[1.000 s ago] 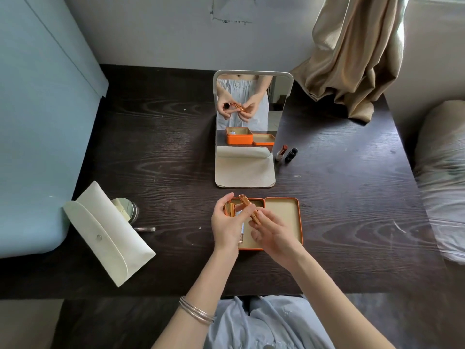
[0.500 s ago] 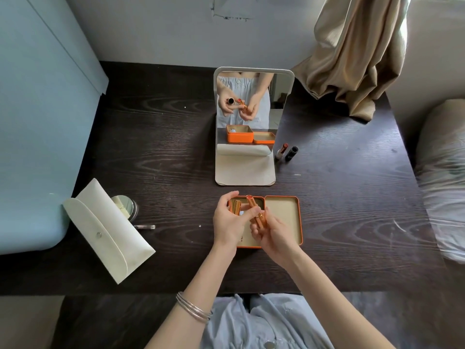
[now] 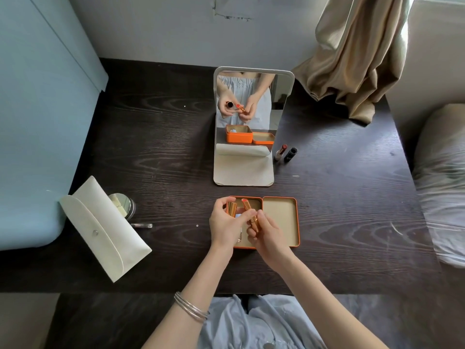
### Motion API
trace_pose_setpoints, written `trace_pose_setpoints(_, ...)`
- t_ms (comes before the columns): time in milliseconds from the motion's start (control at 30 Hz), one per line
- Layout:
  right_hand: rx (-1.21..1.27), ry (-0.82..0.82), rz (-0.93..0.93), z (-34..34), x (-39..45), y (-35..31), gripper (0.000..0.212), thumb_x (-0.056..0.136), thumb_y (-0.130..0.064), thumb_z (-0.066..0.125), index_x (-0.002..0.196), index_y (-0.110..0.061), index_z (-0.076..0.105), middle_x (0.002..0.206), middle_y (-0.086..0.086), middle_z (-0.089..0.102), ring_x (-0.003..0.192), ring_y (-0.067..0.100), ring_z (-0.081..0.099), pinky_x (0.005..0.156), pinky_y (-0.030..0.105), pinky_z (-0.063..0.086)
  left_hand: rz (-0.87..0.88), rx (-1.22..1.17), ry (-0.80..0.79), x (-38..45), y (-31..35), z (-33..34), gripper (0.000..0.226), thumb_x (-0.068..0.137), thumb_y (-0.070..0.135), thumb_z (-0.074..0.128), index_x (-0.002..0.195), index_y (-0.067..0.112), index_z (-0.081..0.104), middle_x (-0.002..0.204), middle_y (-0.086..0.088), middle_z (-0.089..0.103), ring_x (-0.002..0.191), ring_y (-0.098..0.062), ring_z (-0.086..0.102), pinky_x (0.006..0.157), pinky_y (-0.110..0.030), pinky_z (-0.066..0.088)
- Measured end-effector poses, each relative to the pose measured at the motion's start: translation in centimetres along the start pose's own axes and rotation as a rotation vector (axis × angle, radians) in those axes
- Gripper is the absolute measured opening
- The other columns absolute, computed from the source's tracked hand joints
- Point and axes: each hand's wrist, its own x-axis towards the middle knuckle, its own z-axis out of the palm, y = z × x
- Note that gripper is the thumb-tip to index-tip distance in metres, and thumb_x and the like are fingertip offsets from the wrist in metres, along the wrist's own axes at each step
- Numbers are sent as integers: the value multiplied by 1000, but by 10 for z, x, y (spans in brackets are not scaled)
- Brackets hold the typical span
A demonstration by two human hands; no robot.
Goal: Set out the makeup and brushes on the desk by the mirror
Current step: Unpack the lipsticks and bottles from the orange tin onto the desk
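Over the near middle of the dark wood-grain counter [image 3: 163, 147], both hands work above an open orange metal tin [image 3: 298, 238] whose lid lies flat to the right of its tray. The left hand [image 3: 225, 225] grips a shiny gold lipstick cap [image 3: 231, 208] between thumb and fingers. The right hand [image 3: 266, 234] pinches the gold lipstick tube [image 3: 251, 217], its coral bullet tilted up and to the left, just beside the cap but apart from it. Beyond the tin stands a white-framed rectangular mirror [image 3: 289, 84] on its pale folding base, reflecting the hands and the tin. Just right of the mirror's base stand an uncapped red lipstick in a pale case [image 3: 280, 152] and a dark cylindrical cap [image 3: 290, 154]. On the near left lies a cream leather snap pouch [image 3: 105, 227], touching a round gold-lidded compact [image 3: 123, 205], with a small clear tube [image 3: 142, 225] beside them.
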Motion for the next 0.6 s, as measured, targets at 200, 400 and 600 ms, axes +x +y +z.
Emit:
trace_pose_setpoints(200,14,32,126,-2,3,-6,37,102,-29,34,100,-2,60,56,2,52,35,2,37,34,11,33,-14,3,-15,-1,-3,2,49,70,21,82,112,21,56,110,7,54,103,-8,53,81,-22,37)
trace_pose_setpoints(400,20,66,112,-8,1,-7,50,101,-39,31,92,-7,69,55,2,53,37,4,41,34,12,34,-2,15,-66,-3,0,5,49,72,20,80,115,17,57,108,10,50,104,-5,43,85,-22,36)
trace_pose_setpoints(600,48,-59,-24,-6,-7,-7,27,102,-19,35,94,-6,57,66,2,49,47,6,46,41,14,39,-33,-19,-16,1,-2,2,50,67,23,84,108,25,56,116,0,61,112,-14,56,86,-26,43)
